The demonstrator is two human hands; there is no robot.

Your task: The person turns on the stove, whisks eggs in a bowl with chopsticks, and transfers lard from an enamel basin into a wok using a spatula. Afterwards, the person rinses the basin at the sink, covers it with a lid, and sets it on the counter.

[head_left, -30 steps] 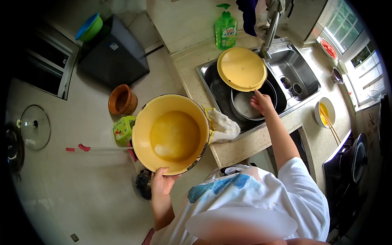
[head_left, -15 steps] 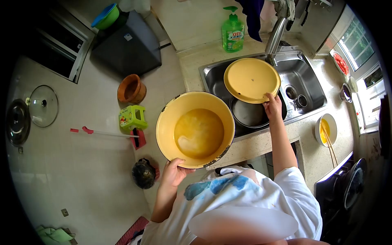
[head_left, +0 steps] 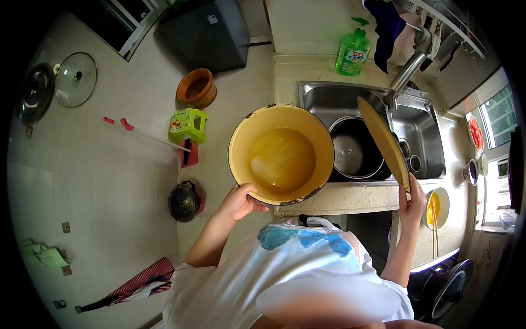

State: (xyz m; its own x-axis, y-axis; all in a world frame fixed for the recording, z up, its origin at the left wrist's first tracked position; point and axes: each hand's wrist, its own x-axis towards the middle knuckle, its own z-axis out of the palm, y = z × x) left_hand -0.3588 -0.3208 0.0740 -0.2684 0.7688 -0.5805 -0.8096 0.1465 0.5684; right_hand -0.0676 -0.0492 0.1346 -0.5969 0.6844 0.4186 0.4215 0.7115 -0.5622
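Note:
My left hand [head_left: 239,202] grips the near rim of a large yellow enamel pot [head_left: 241,140]. Cloudy liquid [head_left: 282,159], yellowish with a pale patch, covers the pot's bottom, and its rim is chipped dark in places. In my right hand [head_left: 412,204] is a yellow enamel lid [head_left: 385,142], held by its lower edge and tipped nearly edge-on over the sink. Below and left of the lid, a dark round pot [head_left: 348,153] sits in the left sink basin, partly covered by the lid.
A double steel sink [head_left: 334,93] with a faucet [head_left: 405,77] is set into the counter [head_left: 350,200]. Green dish soap [head_left: 353,52] stands behind it. At right are a bowl of beaten egg with chopsticks [head_left: 437,208] and a stove [head_left: 438,290]. A clay pot [head_left: 197,88] and green stool [head_left: 188,125] stand left.
The lid has gone from lying nearly flat to almost upright, and my right hand has moved right and down. The view has shifted; my left hand still holds the yellow pot.

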